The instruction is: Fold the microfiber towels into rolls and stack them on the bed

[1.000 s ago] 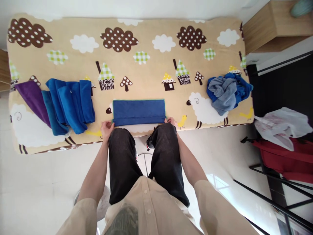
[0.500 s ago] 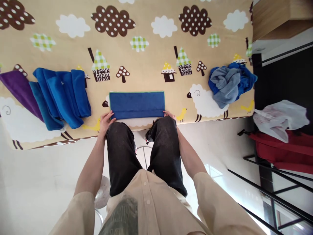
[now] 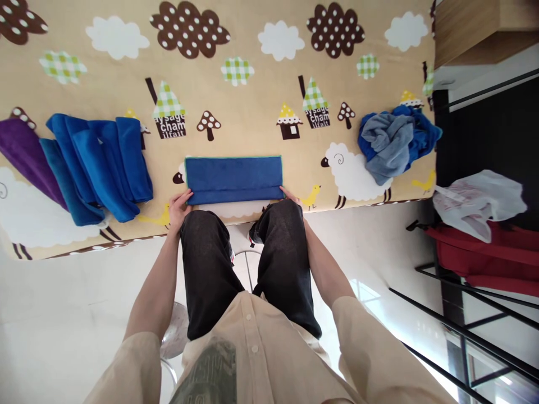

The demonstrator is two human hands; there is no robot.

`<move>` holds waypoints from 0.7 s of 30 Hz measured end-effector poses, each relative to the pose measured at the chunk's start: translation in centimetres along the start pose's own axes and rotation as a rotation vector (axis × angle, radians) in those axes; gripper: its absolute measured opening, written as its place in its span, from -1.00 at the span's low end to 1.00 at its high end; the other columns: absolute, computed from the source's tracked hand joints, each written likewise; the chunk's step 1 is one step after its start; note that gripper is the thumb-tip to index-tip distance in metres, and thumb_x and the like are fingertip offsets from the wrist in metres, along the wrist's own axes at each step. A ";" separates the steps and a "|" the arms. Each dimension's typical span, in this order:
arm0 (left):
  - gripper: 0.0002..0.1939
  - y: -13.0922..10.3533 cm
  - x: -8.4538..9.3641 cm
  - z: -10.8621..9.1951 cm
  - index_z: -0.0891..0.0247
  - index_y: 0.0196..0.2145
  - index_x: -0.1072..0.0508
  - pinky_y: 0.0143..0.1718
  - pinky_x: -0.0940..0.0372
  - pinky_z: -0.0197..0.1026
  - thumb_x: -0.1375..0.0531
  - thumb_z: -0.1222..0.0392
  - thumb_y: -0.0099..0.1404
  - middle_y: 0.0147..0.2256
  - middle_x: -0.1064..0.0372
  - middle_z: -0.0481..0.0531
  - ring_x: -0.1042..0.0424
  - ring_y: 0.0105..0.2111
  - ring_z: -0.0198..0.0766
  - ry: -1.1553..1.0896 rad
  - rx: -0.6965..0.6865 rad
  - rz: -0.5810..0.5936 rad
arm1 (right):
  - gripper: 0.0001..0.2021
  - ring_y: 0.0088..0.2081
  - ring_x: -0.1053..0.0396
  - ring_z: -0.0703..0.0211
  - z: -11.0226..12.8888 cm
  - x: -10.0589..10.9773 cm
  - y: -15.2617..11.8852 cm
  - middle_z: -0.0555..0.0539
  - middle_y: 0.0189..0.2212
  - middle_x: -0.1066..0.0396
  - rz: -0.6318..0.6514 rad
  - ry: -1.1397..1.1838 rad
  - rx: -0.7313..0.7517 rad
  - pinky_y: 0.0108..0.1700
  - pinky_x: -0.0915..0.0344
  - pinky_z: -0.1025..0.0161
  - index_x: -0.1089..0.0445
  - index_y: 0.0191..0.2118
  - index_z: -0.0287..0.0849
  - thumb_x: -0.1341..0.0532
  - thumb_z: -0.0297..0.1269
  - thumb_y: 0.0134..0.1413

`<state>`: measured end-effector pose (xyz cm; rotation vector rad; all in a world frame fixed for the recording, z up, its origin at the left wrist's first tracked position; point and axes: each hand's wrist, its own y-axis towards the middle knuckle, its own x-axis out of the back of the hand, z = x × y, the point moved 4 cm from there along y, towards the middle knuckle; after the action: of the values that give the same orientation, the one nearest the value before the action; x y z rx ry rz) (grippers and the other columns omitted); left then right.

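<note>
A blue cloth [image 3: 233, 177] lies folded into a long flat strip near the front edge of the patterned bedding, with a crease along its lower part. My left hand [image 3: 180, 207] pinches its lower left corner. At the lower right corner, the fingers of my right hand [image 3: 290, 195] are closed on the cloth's edge; my knee partly hides that hand. To the left lie several rolled blue cloths [image 3: 99, 168] beside a purple one [image 3: 31, 160]. A crumpled heap of blue and grey cloths [image 3: 396, 140] rests at the right.
The patterned bedding [image 3: 252, 118] spans the view ahead. My knees are right below its front edge. On the right are a white plastic bag [image 3: 480, 202], a red fabric item [image 3: 497, 252], black metal bars [image 3: 463, 331] and a wooden box [image 3: 484, 31]. A round stool [image 3: 174, 331] stands lower left.
The view has shifted slightly, so the things on the left appear a little further left. Both hands remain at the lower corners of the flat blue cloth.
</note>
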<state>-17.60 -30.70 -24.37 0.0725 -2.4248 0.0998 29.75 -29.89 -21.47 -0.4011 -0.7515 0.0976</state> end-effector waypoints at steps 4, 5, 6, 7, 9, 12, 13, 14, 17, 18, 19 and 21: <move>-0.51 0.4 -0.3 0.3 0.14 0.01 -0.61 0.26 -0.19 0.07 -0.14 0.33 0.14 0.19 -0.43 0.02 -0.35 0.16 -0.05 0.024 -0.001 -0.055 | -0.42 -0.37 -0.27 0.20 0.1 -0.2 0.2 0.04 -0.46 -0.39 -0.014 -0.045 0.020 -0.16 -0.24 0.27 -0.32 0.32 -0.21 -0.16 -0.40 0.16; -0.51 0.5 -0.4 0.3 0.15 0.00 -0.61 0.26 -0.19 0.08 -0.15 0.34 0.13 0.21 -0.40 0.03 -0.36 0.17 -0.04 0.033 0.004 -0.069 | -0.42 -0.38 -0.27 0.20 0.0 -0.3 0.4 0.03 -0.46 -0.39 -0.020 -0.046 0.015 -0.18 -0.24 0.26 -0.33 0.31 -0.22 -0.15 -0.41 0.14; -0.51 0.6 -0.6 0.3 0.15 -0.01 -0.61 0.27 -0.18 0.10 -0.15 0.35 0.12 0.22 -0.39 0.04 -0.37 0.17 -0.03 0.040 0.010 -0.081 | -0.42 -0.39 -0.26 0.20 -0.2 -0.3 0.6 0.03 -0.47 -0.39 -0.032 -0.052 0.008 -0.21 -0.23 0.26 -0.34 0.30 -0.22 -0.14 -0.42 0.13; -0.50 0.8 -0.7 0.3 0.14 -0.02 -0.61 0.27 -0.17 0.11 -0.15 0.37 0.11 0.22 -0.39 0.05 -0.38 0.17 -0.03 0.044 0.016 -0.095 | -0.42 -0.41 -0.25 0.19 -0.4 -0.4 0.9 0.02 -0.48 -0.39 -0.045 -0.060 0.003 -0.23 -0.23 0.25 -0.36 0.28 -0.22 -0.14 -0.43 0.11; -0.48 0.9 -0.9 0.4 0.12 -0.02 -0.61 0.28 -0.17 0.11 -0.15 0.40 0.08 0.20 -0.41 0.05 -0.37 0.18 -0.03 0.039 0.024 -0.124 | -0.43 -0.43 -0.24 0.17 -1.0 -0.6 1.4 0.01 -0.48 -0.39 -0.071 -0.065 -0.001 -0.27 -0.23 0.23 -0.39 0.25 -0.19 -0.13 -0.42 0.09; -0.45 0.9 -1.0 0.7 0.11 0.01 -0.59 0.28 -0.19 0.08 -0.15 0.43 0.09 0.18 -0.42 0.04 -0.35 0.21 -0.04 0.016 0.028 -0.153 | -0.48 -0.46 -0.24 0.14 -2.1 -0.8 2.1 -0.01 -0.47 -0.39 -0.098 -0.037 -0.006 -0.33 -0.23 0.22 -0.43 0.20 -0.11 -0.12 -0.35 0.11; -0.46 0.9 -1.1 0.8 0.12 0.02 -0.58 0.27 -0.20 0.06 -0.15 0.43 0.10 0.18 -0.42 0.04 -0.34 0.21 -0.05 0.006 0.028 -0.158 | -0.50 -0.47 -0.23 0.13 -2.4 -0.9 2.3 -0.01 -0.48 -0.37 -0.104 -0.019 -0.006 -0.35 -0.23 0.22 -0.44 0.19 -0.09 -0.12 -0.32 0.12; -0.47 0.9 -1.1 0.8 0.13 0.02 -0.57 0.26 -0.22 0.04 -0.15 0.43 0.12 0.17 -0.42 0.05 -0.34 0.21 -0.06 -0.004 0.028 -0.158 | -0.52 -0.49 -0.22 0.14 -2.6 -1.0 2.4 0.00 -0.50 -0.35 -0.110 0.000 -0.005 -0.37 -0.22 0.22 -0.45 0.17 -0.08 -0.13 -0.28 0.13; -0.59 1.0 -0.9 0.6 0.17 -0.03 -0.57 0.18 -0.29 0.01 -0.15 0.39 0.20 0.14 -0.44 0.10 -0.36 0.18 -0.07 -0.035 0.037 -0.160 | -0.58 -0.53 -0.18 0.17 -2.6 -1.0 2.3 0.04 -0.55 -0.28 -0.128 0.066 0.011 -0.40 -0.19 0.23 -0.47 0.11 -0.08 -0.14 -0.20 0.15; -0.64 1.0 -0.8 0.5 0.18 -0.06 -0.57 0.15 -0.31 0.01 -0.15 0.37 0.23 0.12 -0.45 0.11 -0.37 0.17 -0.06 -0.045 0.041 -0.163 | -0.60 -0.53 -0.17 0.18 -2.5 -1.0 2.2 0.05 -0.55 -0.27 -0.141 0.083 0.015 -0.41 -0.18 0.24 -0.47 0.09 -0.08 -0.14 -0.18 0.17; -0.69 1.1 -0.7 0.4 0.19 -0.08 -0.57 0.12 -0.33 0.00 -0.16 0.33 0.25 0.11 -0.45 0.13 -0.38 0.15 -0.05 -0.054 0.042 -0.167 | -0.61 -0.53 -0.18 0.18 -2.3 -1.0 2.1 0.05 -0.55 -0.28 -0.150 0.094 0.018 -0.41 -0.18 0.24 -0.48 0.07 -0.09 -0.14 -0.16 0.18; -0.76 1.3 -0.6 0.2 0.20 -0.11 -0.56 0.09 -0.33 0.00 -0.18 0.26 0.29 0.09 -0.46 0.15 -0.39 0.13 -0.03 -0.064 0.039 -0.175 | -0.63 -0.51 -0.21 0.18 -1.9 -1.0 2.0 0.04 -0.53 -0.31 -0.163 0.102 0.023 -0.41 -0.19 0.25 -0.47 0.05 -0.09 -0.13 -0.11 0.20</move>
<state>-17.35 -29.43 -24.98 0.3091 -2.4686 0.0659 30.41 -28.86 -24.11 -0.3191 -0.6795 -0.0665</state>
